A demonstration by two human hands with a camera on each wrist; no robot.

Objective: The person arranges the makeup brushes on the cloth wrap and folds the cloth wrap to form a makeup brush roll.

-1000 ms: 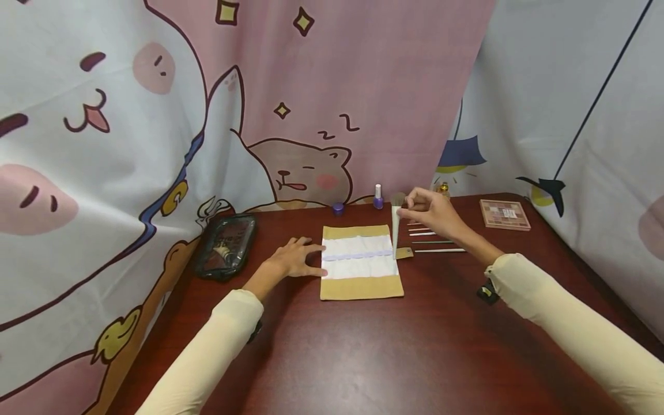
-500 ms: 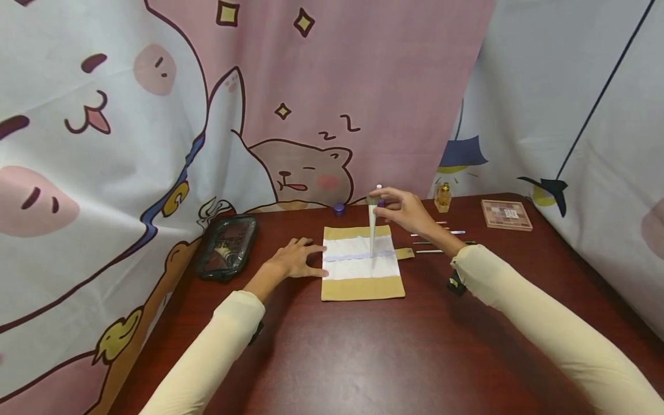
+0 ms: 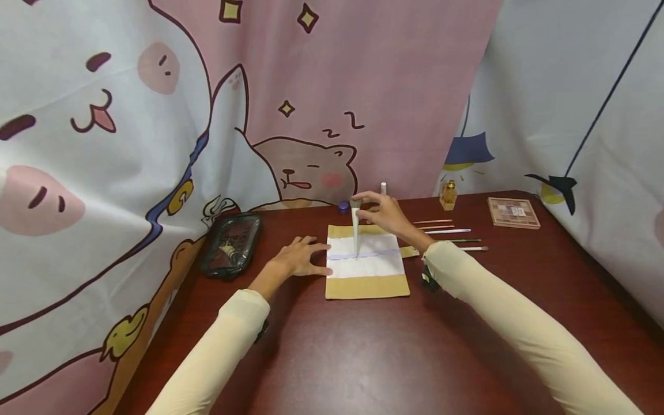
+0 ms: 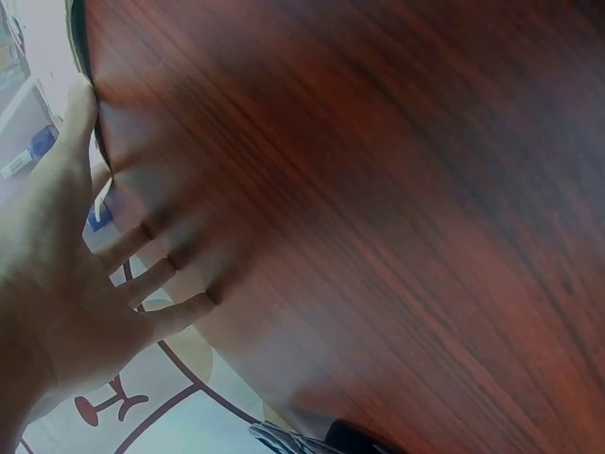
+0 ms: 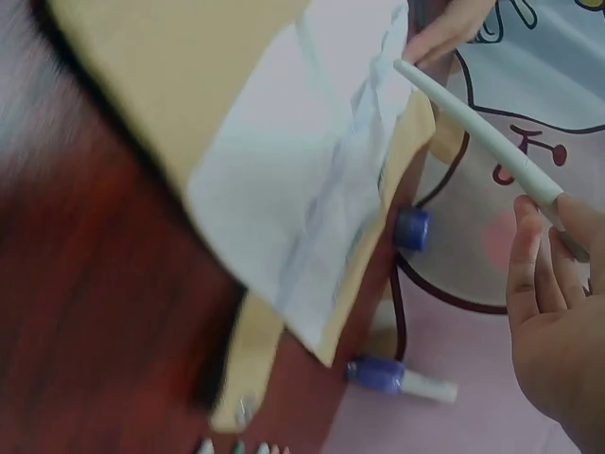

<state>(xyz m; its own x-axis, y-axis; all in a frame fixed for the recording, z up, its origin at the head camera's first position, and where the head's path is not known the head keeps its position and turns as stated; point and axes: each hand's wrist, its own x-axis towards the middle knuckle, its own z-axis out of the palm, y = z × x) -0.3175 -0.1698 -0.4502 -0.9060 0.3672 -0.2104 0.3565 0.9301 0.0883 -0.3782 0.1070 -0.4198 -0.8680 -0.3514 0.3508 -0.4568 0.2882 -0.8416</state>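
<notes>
A tan and white fabric roll-up pouch lies flat on the dark red table. My right hand pinches a white-handled makeup brush near its bristle end and holds it upright, with the handle tip at the pouch's lilac band. In the right wrist view the brush slants over the pouch, held in my fingers. My left hand rests flat on the table, fingertips touching the pouch's left edge; the left wrist view shows its fingers spread on the wood.
Several thin brushes lie to the right of the pouch. A black cosmetic bag sits at the left. At the back stand a purple nail polish bottle, a small purple jar, an amber bottle and an eyeshadow palette.
My right hand has carried the brush leftward from beside the pouch's right edge to above its middle. The left hand has stayed in place.
</notes>
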